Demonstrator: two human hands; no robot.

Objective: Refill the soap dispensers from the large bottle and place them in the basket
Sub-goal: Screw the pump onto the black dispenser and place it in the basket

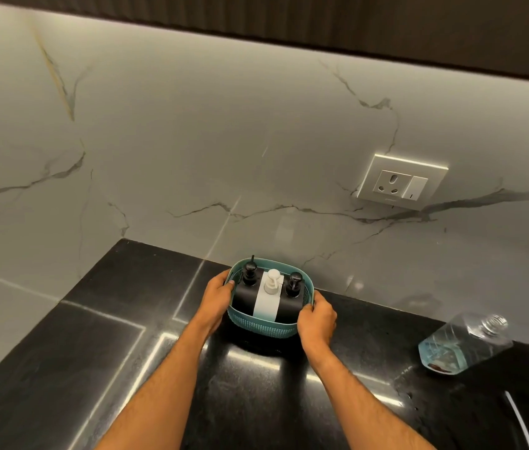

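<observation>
Gripping the teal basket (264, 324) on the counter (94, 352), your left hand (219, 295) and right hand (318, 319) curl over opposite rims; three dispensers (268, 298) stand between your fingers, their lower bodies hidden.

Person, seen from a head-worn camera: two forearms and two hands only.

- Left forearm (146, 394): bare from the lower edge of the frame to the wrist, no sleeve showing; fine dark hair along its length.
- Right forearm (364, 404): bare likewise, with the same fine dark hair.
- Left hand (217, 292), centre of the frame: ungloved; no ring, watch or band seen.
- Right hand (318, 319), just right of centre: ungloved; wrist unadorned; knuckles lit from above.
</observation>
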